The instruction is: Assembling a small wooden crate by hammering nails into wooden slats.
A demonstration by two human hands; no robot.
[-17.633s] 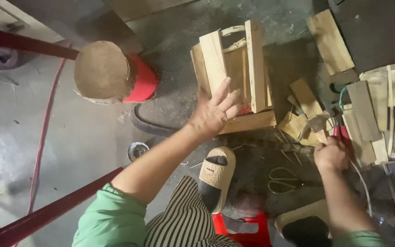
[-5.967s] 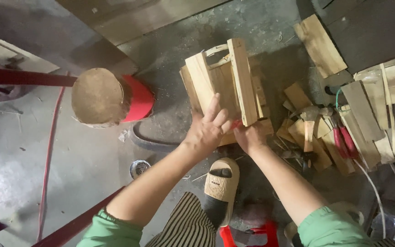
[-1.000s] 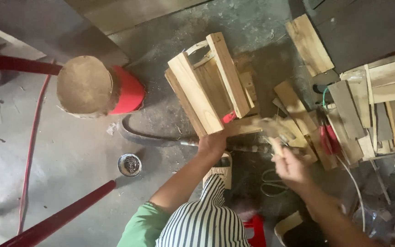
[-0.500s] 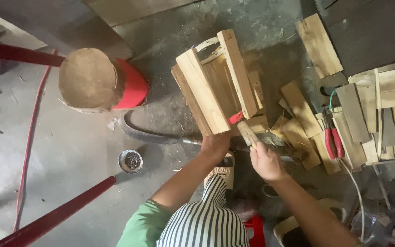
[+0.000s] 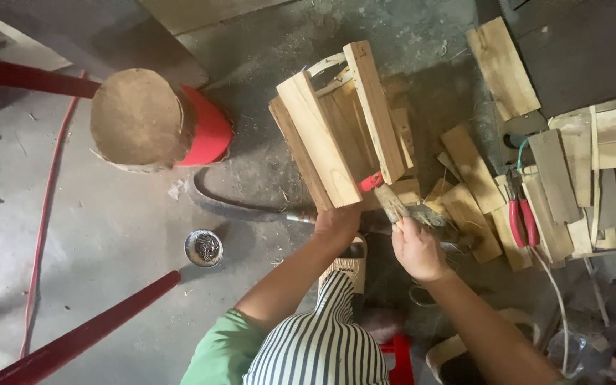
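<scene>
Wooden frame (image 5: 336, 135): left hand (image 5: 336, 224) closed on its near edge; right hand (image 5: 416, 249) gripped hammer (image 5: 391, 203); steadying needed before striking.

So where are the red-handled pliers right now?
In the head view the pliers lie on the floor to the right, among the wood offcuts, beyond the right hand and beside the stacked boards.
</scene>
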